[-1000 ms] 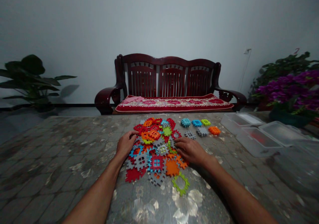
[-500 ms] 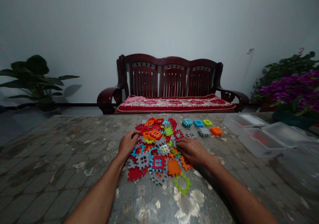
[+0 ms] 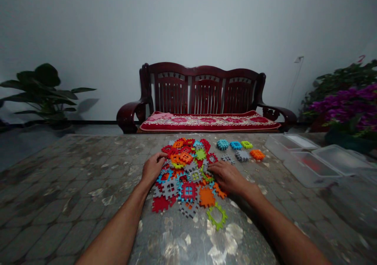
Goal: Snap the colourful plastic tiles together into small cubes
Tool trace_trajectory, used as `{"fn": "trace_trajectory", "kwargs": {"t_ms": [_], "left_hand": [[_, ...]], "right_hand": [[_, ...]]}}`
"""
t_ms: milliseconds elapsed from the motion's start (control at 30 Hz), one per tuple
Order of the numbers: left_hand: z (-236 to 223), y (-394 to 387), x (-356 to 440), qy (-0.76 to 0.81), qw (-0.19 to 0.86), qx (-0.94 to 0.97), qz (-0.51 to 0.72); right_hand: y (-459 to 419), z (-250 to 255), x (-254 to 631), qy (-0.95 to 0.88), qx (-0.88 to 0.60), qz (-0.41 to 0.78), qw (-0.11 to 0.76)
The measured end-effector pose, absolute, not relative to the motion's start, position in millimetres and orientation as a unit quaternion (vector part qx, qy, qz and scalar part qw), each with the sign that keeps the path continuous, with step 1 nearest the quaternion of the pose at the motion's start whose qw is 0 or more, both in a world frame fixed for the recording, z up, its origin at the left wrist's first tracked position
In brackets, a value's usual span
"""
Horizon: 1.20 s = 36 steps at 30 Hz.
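Observation:
A heap of flat plastic interlocking tiles [image 3: 206, 197] in red, orange, grey, blue and green lies on the table between my hands. Some tiles have window-like cutouts, such as a red one [image 3: 188, 191]. My left hand [image 3: 153, 170] rests at the heap's left edge with its fingers loosely apart, and nothing shows in it. On the other side, my right hand [image 3: 225, 175] lies over the right edge, fingers stretched out near grey and green tiles; its fingertips partly cover them. A green ring-shaped tile [image 3: 217, 216] lies at the near end of the heap.
Small stacks sorted by colour stand right of the heap, among them blue [image 3: 222, 144], grey [image 3: 242, 156] and orange [image 3: 257, 154]. Clear plastic boxes [image 3: 312, 170] sit at the right. A wooden bench [image 3: 206, 88] is behind the table [image 3: 73, 186]; purple flowers [image 3: 350, 107] stand far right.
The whole view has shifted slightly, so everything appears a little farther right. Both hands keep their places at the heap's edges, and the tiles show no clear movement.

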<state>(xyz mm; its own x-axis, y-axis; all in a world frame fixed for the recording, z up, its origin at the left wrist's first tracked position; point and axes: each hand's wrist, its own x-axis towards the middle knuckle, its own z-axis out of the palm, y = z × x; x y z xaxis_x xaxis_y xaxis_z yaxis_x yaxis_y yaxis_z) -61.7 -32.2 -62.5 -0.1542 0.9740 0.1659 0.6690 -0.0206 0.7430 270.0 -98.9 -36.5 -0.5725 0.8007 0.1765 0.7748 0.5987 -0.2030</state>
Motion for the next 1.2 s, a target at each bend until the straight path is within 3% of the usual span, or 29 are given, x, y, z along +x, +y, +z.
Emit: {"fn": "trace_trajectory", "kwargs": {"t_ms": [333, 533, 767, 900, 1033, 1200], "left_hand": [[-64, -31, -62, 0.666, 0.211, 0.615, 0.366], [-64, -31, -62, 0.669, 0.210, 0.612, 0.366], [-67, -29, -63, 0.660, 0.212, 0.612, 0.380], [-69, -28, -64, 0.663, 0.208, 0.612, 0.378], [-71, -27, -65, 0.665, 0.203, 0.614, 0.373], [-70, -26, -67, 0.664, 0.205, 0.622, 0.360]], "right_hand": [[-101, -43, 265, -0.874, -0.453, 0.056, 0.167], [-99, -49, 263, -0.823, -0.478, 0.072, 0.299], [-84, -50, 278, -0.656, -0.575, 0.230, 0.432], [-81, -58, 289, -0.635, -0.619, 0.211, 0.412], [-87, -53, 297, -0.677, -0.637, 0.106, 0.354], [-97, -39, 295, -0.683, -0.673, 0.091, 0.267]]}}
